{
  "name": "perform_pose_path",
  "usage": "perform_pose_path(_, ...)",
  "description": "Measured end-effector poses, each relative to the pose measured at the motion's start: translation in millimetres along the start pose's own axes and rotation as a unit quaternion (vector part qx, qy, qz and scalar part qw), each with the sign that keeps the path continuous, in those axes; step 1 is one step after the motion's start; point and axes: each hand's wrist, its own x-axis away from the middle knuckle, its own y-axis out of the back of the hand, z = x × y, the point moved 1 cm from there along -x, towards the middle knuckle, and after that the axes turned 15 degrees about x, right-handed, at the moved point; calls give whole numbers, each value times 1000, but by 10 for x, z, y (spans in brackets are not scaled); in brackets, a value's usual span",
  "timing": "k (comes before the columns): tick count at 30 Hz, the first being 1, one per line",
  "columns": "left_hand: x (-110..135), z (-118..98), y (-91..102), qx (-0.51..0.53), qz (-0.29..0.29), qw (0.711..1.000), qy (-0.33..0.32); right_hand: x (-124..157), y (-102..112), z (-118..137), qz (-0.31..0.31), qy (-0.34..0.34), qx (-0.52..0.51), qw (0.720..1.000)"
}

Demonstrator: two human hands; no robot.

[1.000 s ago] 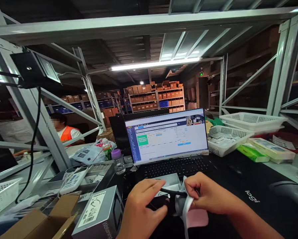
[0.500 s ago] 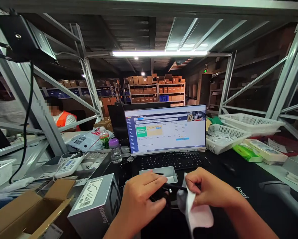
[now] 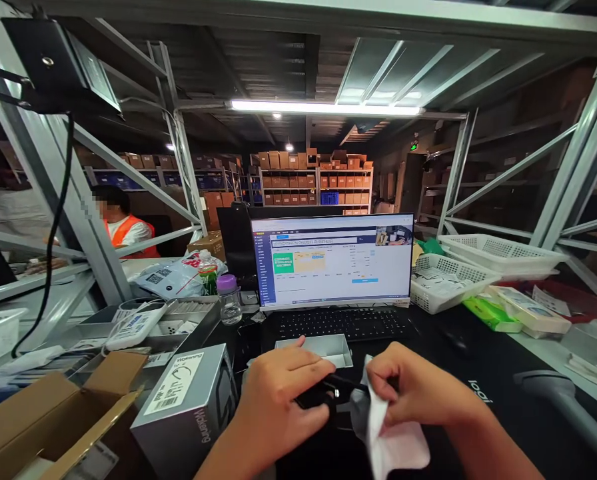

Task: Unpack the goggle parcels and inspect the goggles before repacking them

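My left hand (image 3: 283,397) is curled around a dark black item (image 3: 312,396), thumb below and fingers above. Its shape is mostly lost against the black mat, so I cannot tell its kind. Closed in a pinch, my right hand (image 3: 413,387) grips a white cloth (image 3: 401,445) with a grey side, pressed to the right end of the black item. Just beyond the hands lies an open grey box part (image 3: 347,353). To the left stands a grey product box (image 3: 213,417) with a white label on top.
Behind the hands are a keyboard (image 3: 343,324) and a lit monitor (image 3: 318,283). A purple-lidded bottle (image 3: 230,308) stands left of them. An open cardboard box (image 3: 53,427) fills the near left. White baskets (image 3: 443,303) and a scanner (image 3: 553,390) are on the right. A person in an orange vest (image 3: 126,230) sits beyond the frame.
The view has shifted slightly. Both hands keep their grip on the black item and the cloth; the cloth has moved slightly at the item's right end.
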Motion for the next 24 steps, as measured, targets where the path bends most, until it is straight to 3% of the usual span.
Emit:
perform_pose_path(2, 10, 1, 31, 17, -6, 1000, 14, 47, 103, -45, 25, 7, -16, 1000)
perform_pose_path(4, 25, 4, 26, 18, -9, 1000, 18, 41, 79, -34, 8, -13, -16, 1000)
perform_pose_path(10, 32, -9, -122, -38, 14, 999, -12, -115, -328, 140, -158, -87, 55, 982)
perform_pose_path(12, 29, -16, -142, -28, 27, 999, -7, -113, -300, 136, -136, -75, 81, 985)
perform_pose_path(15, 33, -10, -113, 19, 22, 999, 25, -33, -76, 47, -14, -34, 53, 998)
perform_pose_path(17, 39, 7, -75, 51, 7, 998, 45, 27, 73, -13, 35, -14, 36, 999)
perform_pose_path(20, 44, 36, -34, 71, -9, 996, 57, 38, 98, -20, 18, -24, 22, 999)
perform_pose_path(24, 31, 30, -82, 29, -1, 999, 35, -69, -213, 100, -83, -60, 15, 995)
